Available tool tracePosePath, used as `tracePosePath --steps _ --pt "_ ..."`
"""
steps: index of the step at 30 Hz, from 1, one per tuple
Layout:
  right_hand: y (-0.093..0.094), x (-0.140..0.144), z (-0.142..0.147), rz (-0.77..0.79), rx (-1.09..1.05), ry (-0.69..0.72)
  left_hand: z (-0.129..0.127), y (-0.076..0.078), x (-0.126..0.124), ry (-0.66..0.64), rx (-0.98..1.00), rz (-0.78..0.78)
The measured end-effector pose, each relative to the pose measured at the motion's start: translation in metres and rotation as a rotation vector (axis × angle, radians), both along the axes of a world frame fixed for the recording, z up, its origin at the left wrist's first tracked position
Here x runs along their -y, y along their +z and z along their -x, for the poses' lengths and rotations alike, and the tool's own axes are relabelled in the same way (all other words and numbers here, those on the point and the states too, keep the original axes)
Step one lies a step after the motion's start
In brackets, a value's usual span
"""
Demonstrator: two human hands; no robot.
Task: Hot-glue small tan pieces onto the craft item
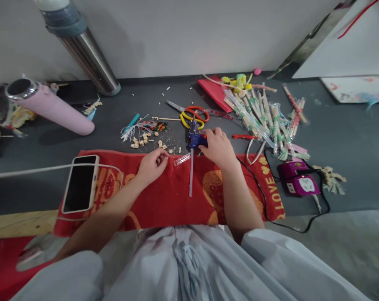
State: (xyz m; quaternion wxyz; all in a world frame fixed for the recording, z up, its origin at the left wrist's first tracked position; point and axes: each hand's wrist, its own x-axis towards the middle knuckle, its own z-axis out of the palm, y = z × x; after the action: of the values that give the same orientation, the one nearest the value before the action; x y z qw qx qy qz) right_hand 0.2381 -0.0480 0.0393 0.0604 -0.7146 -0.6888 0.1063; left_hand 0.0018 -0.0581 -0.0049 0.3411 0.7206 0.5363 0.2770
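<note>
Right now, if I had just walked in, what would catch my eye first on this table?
Probably the red towel spread along the near edge, where the right hand grips a blue glue gun with a clear stick trailing from it. The left hand rests on the towel beside it, its fingers curled on something small. Behind lie yellow and red scissors, and to the right a heap of wrapped sticks.

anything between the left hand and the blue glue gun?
Nothing solid. The right hand already grips the small blue glue gun. The left hand, fingers curled on the red patterned towel, has only bare towel and a clear plastic strip between.
</note>
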Motion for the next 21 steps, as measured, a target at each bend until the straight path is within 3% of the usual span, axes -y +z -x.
tracePosePath --steps 7,21 --pt "-0.004 -0.001 0.001 0.003 0.008 0.021 -0.003 0.007 0.000 -0.050 -0.185 0.047" --pt "-0.004 -0.004 -0.002 0.002 -0.119 0.026 -0.017 0.020 -0.004 -0.059 -0.231 0.070"
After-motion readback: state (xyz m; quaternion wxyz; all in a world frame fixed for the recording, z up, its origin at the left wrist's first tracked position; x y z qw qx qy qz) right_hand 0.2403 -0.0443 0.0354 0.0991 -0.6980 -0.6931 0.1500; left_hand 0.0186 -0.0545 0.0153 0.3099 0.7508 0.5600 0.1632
